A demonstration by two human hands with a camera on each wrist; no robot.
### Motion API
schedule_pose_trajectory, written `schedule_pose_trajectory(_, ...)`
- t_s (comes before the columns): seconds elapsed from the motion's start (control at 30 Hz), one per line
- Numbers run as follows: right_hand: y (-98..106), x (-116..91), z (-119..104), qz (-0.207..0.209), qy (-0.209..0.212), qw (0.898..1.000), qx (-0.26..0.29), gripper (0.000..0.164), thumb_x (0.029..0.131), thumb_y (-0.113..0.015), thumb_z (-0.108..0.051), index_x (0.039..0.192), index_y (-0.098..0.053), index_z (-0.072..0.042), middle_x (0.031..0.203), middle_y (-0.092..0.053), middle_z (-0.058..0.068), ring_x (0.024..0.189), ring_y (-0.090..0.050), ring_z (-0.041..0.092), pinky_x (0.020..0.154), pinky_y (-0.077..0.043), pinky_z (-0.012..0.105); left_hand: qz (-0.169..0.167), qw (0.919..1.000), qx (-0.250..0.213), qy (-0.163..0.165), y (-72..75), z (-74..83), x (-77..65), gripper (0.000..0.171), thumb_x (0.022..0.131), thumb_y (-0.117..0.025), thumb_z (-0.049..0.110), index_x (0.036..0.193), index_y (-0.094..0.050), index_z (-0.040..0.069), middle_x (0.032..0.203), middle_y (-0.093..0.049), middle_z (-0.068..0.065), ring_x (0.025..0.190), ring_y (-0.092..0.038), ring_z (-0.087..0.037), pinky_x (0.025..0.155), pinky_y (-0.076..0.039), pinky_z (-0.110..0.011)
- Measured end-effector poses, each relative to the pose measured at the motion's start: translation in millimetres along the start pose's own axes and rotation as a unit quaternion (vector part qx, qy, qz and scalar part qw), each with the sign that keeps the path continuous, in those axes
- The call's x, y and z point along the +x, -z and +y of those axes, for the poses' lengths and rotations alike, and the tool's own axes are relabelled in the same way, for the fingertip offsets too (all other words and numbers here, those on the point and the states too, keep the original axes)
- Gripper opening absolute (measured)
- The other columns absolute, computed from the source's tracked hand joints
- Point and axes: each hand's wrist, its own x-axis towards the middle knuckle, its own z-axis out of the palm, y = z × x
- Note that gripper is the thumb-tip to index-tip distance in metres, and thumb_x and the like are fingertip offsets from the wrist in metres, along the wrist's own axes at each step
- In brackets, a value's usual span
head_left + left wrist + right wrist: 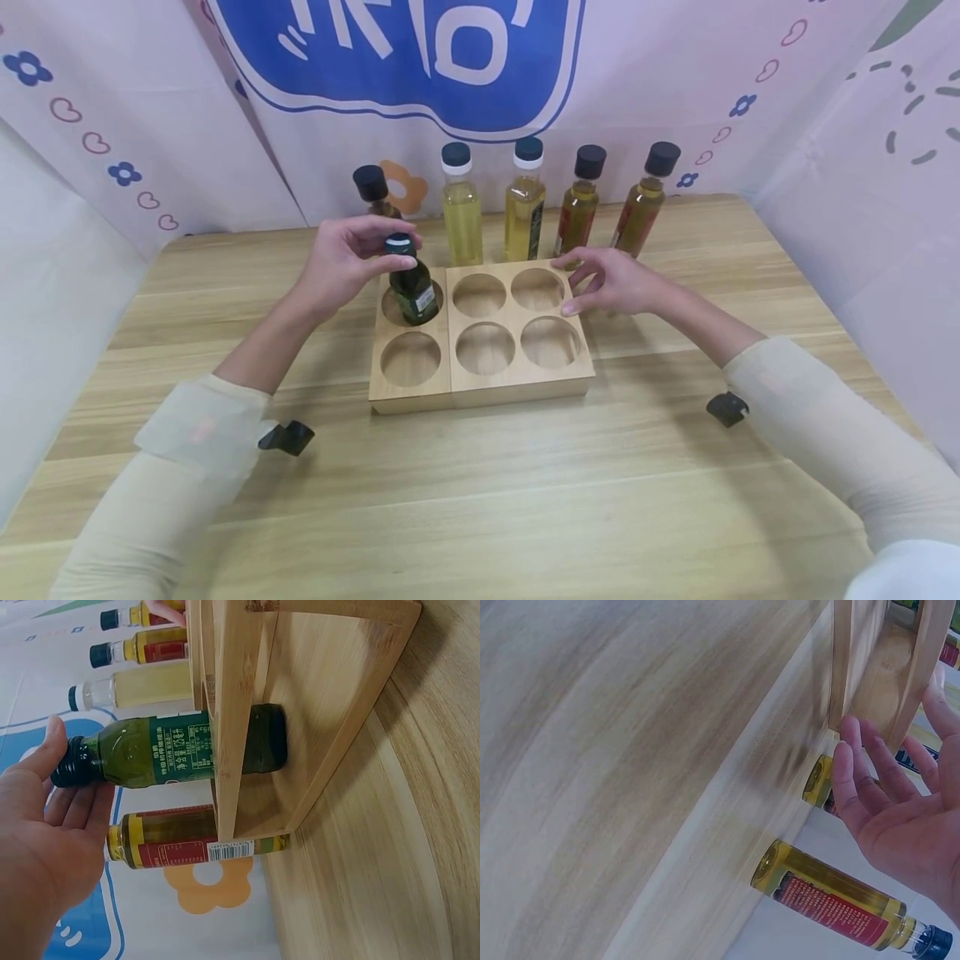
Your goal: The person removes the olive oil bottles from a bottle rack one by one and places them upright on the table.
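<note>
My left hand holds a dark green glass bottle by its dark cap, thumb on one side and fingers on the other. The bottle's lower part is inside the back left round hole of a wooden bottle rack; in the left wrist view its base is down by the rack's bottom board. My right hand is at the rack's back right corner, thumb and fingers spread and touching its edge. In the right wrist view, the fingers lie loosely bent beside the rack's open end.
Behind the rack stand two pale yellow oil bottles and, farther right, two red-labelled oil bottles. Another black-capped bottle is partly hidden behind my left hand. A printed cloth hangs behind the wooden table.
</note>
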Motion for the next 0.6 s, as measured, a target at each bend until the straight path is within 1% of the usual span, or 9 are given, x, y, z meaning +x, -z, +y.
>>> schedule_pose_trajectory(0.13,0.1,-0.7,-0.2,-0.002,-0.007,1.0,0.007,0.071,0.087,-0.087,-0.015,0.148,-0.053,-0.004,0.127,-0.067,0.027,0.099,-0.073,0.038,0.061,-0.062,0.049,0.006,1.0,0.0,0.001,-0.5,-0.1,0.0,0.032,0.085,-0.08,-0.01,0.115,-0.074,-0.004,0.103,-0.08,-0.005,0.094,-0.076,-0.011,0.087,-0.06,-0.025)
schedule_pose_trajectory(0.2,0.1,-1.0,-0.2,-0.003,-0.01,1.0,0.009,0.071,0.087,-0.087,-0.015,0.148,-0.052,-0.005,0.127,-0.067,0.027,0.099,-0.073,0.038,0.061,-0.062,0.049,0.007,1.0,0.0,0.0,-0.6,-0.5,-0.1,0.031,0.084,-0.081,-0.01,0.114,-0.075,-0.002,0.103,-0.08,-0.005,0.093,-0.076,-0.011,0.086,-0.06,-0.025)
schedule_pose_trajectory(0.27,0.2,-1.3,-0.3,-0.002,-0.01,1.0,0.009,0.071,0.087,-0.087,-0.015,0.148,-0.053,-0.005,0.127,-0.067,0.027,0.099,-0.073,0.038,0.06,-0.062,0.049,0.008,1.0,-0.001,0.001,-0.4,-0.9,-0.1,0.031,0.084,-0.081,-0.01,0.114,-0.075,-0.003,0.103,-0.08,-0.005,0.093,-0.076,-0.011,0.086,-0.06,-0.024)
schedule_pose_trajectory(0.37,0.2,-1.5,-0.2,0.0,-0.008,1.0,0.007,0.071,0.086,-0.087,-0.015,0.148,-0.053,-0.005,0.127,-0.067,0.027,0.099,-0.073,0.038,0.06,-0.062,0.049,0.01,0.9999,0.001,0.005,-0.7,-0.4,-0.1,0.033,0.084,-0.081,-0.01,0.116,-0.073,-0.008,0.103,-0.08,-0.005,0.093,-0.076,-0.01,0.086,-0.06,-0.024)
schedule_pose_trajectory(0.47,0.2,-1.6,-0.1,0.0,-0.008,1.0,0.007,0.071,0.086,-0.087,-0.015,0.148,-0.053,-0.005,0.126,-0.068,0.027,0.098,-0.074,0.037,0.06,-0.062,0.049,0.015,0.9999,0.006,0.006,-1.3,0.3,-0.2,0.034,0.084,-0.081,-0.009,0.117,-0.071,-0.01,0.103,-0.08,-0.006,0.093,-0.076,-0.01,0.087,-0.06,-0.024)
schedule_pose_trajectory(0.6,0.0,-1.3,0.3,0.001,-0.006,1.0,0.006,0.07,0.086,-0.087,-0.015,0.147,-0.054,-0.005,0.126,-0.067,0.027,0.098,-0.073,0.038,0.061,-0.062,0.049,0.023,0.9997,0.008,0.003,-1.9,0.8,-0.3,0.032,0.083,-0.082,-0.009,0.114,-0.073,-0.008,0.103,-0.08,-0.006,0.092,-0.076,-0.011,0.087,-0.06,-0.025)
